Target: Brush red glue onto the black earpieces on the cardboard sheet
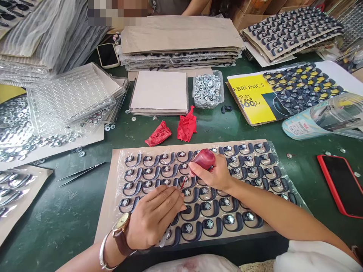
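Observation:
A cardboard sheet under clear film lies in front of me, covered with rows of dark hook-shaped parts, each with a round metal disc. My left hand, with a watch on its wrist, pinches a thin red-tipped stick whose tip touches one disc near the sheet's middle. My right hand grips a small dark red bottle resting on the sheet just beyond that tip.
Tweezers lie left on the green table. Two red crumpled scraps, a tub of washers, blister trays, stacked sheets, a plastic jar and a red phone surround it. A person sits opposite.

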`<state>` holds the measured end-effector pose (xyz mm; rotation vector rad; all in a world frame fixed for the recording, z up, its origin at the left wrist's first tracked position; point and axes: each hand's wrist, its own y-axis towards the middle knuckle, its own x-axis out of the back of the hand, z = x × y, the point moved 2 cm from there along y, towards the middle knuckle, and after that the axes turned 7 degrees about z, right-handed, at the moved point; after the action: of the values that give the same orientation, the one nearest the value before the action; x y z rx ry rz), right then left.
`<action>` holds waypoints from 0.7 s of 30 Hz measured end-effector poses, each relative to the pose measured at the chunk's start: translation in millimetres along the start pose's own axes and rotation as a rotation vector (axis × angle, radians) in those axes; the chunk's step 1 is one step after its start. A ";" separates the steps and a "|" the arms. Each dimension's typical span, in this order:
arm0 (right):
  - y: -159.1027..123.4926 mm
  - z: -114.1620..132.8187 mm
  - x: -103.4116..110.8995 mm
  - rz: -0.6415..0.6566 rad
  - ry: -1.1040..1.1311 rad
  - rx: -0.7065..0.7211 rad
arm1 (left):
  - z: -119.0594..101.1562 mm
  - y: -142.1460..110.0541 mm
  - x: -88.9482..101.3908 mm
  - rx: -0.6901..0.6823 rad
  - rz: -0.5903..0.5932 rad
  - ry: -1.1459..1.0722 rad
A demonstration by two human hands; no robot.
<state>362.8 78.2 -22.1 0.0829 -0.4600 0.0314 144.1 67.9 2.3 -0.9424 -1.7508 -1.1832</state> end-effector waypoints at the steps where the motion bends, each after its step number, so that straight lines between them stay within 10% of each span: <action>1: -0.1 0.2 0.5 0.001 0.002 0.001 | 0.3 -1.0 -0.7 0.004 -0.004 -0.011; 21: -3.3 -0.1 -0.3 0.065 0.084 0.008 | 19.0 6.4 4.2 0.186 -0.114 -0.368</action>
<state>362.7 74.9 -22.6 0.0738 -0.3781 0.1005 144.2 88.3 3.8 -1.0041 -2.1912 -0.9358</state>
